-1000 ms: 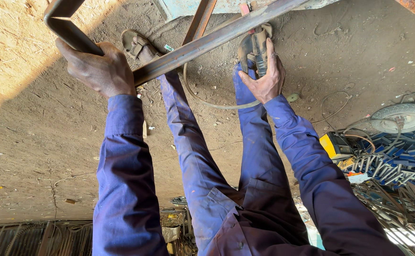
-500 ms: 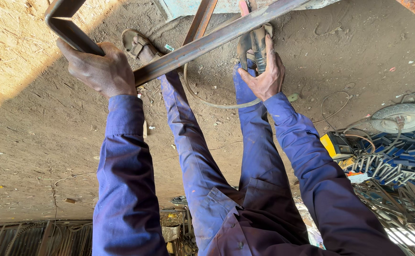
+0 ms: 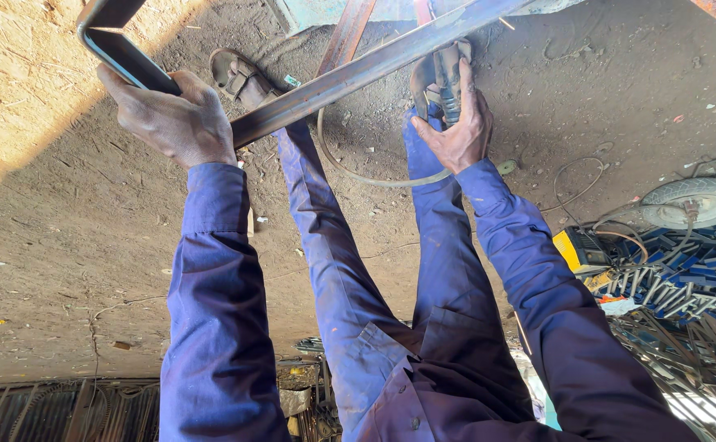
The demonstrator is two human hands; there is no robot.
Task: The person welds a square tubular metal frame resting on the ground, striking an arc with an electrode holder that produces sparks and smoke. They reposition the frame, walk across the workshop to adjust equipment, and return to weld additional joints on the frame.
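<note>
My left hand [image 3: 170, 119] grips the corner of a dark steel angle frame [image 3: 350, 74] that crosses the top of the view. My right hand [image 3: 454, 123] is wrapped round a tool handle [image 3: 446, 78] with a cable [image 3: 358, 168], just under the long bar of the frame. Both arms are in blue sleeves. My blue trouser legs reach down to a sandalled foot [image 3: 239, 74] on the dirt floor below the bar.
A yellow box-shaped machine [image 3: 580, 250] with wires lies on the right, beside a pile of blue-painted metal parts [image 3: 685, 278] and a small wheel [image 3: 697, 200]. Scrap bars lie at the bottom left [image 3: 39, 409]. A rusty bar [image 3: 346, 33] leans at the top.
My right hand has shifted slightly upward on the tool. The left hand and the frame have stayed in place.
</note>
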